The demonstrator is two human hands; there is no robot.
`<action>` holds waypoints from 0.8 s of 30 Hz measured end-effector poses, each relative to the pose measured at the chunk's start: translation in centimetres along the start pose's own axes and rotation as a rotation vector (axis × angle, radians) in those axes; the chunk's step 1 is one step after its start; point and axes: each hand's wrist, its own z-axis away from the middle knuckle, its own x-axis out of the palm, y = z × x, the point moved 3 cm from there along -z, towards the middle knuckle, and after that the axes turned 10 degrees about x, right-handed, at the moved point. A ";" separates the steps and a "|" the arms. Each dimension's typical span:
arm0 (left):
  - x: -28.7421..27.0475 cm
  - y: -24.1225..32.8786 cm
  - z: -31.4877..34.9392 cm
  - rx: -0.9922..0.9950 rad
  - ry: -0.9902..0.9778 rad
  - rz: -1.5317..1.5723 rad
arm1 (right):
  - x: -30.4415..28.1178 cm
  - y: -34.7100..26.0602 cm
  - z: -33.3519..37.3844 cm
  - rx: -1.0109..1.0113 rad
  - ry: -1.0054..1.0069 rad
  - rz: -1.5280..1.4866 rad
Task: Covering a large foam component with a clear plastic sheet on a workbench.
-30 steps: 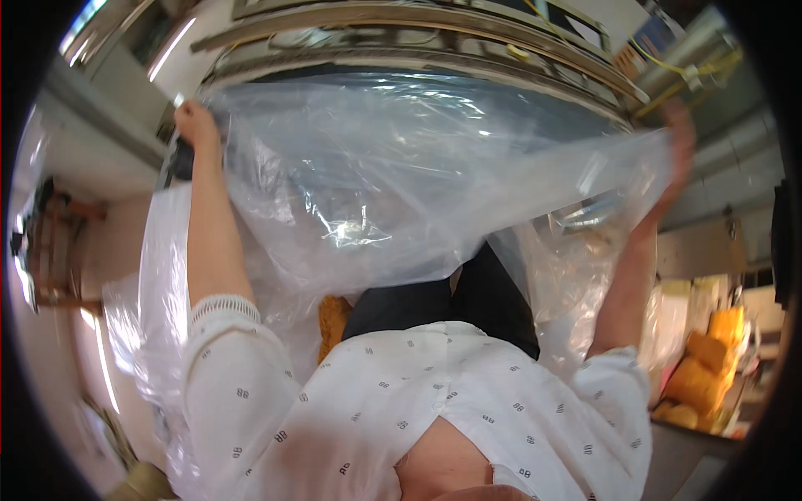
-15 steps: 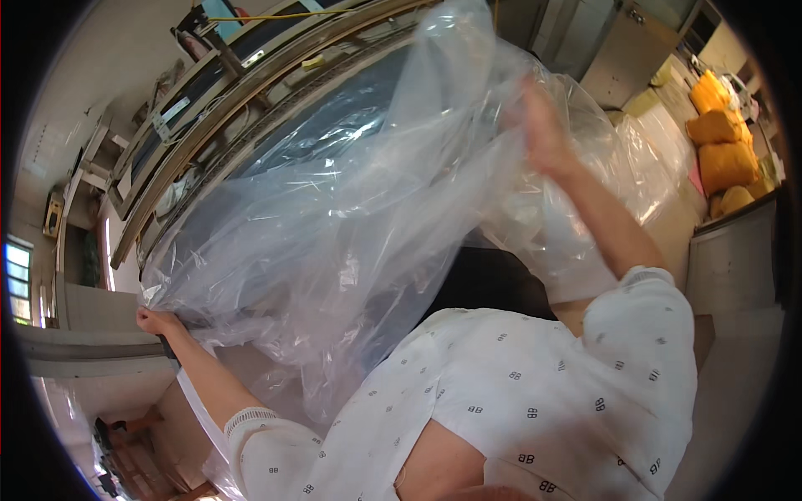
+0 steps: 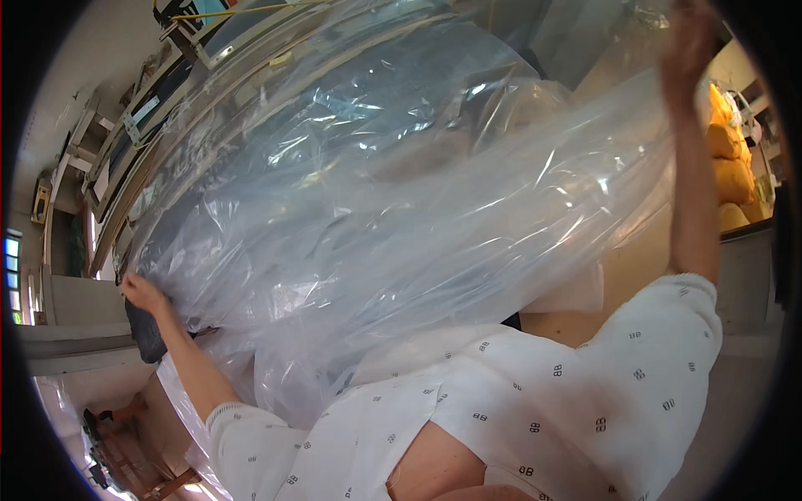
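White patterned shirt [image 3: 518, 392] nearest cam. Clear plastic film [image 3: 376, 242] just beyond, spread wide & crumpled btwn hands. L hand [image 3: 144, 294]: fingers closed on film's L edge, w/ dark bundle [image 3: 146, 332] just below. R hand [image 3: 689, 54] raised at film's far R edge; blurred, can't tell how far fingers are closed or if gripping. Farther: long-railed frame [image 3: 125, 188], upper L; yellow sacks [image 3: 733, 179], far R. Risks (est.): film snags/tears on frame if pulled taut; slips if R grip is weak; folds trap creases.
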 end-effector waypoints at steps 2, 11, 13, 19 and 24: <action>-4.7 -3.3 -0.9 0.099 -0.044 -0.208 | 7.5 0.6 11.9 -0.248 -0.498 0.214; -12.4 -11.5 -1.1 0.076 -0.277 -0.565 | 17.9 -3.1 18.0 0.777 -1.092 -0.507; -10.6 -10.8 -0.3 0.043 -0.283 -0.600 | 19.4 -4.9 16.2 0.513 -0.837 -0.381; -11.9 -11.5 -0.7 0.141 -0.273 -0.593 | 22.4 -6.4 10.8 -0.046 -0.550 -0.012; -11.6 -13.7 0.2 0.102 -0.315 -0.594 | 27.6 -4.3 11.6 0.676 -1.713 -0.567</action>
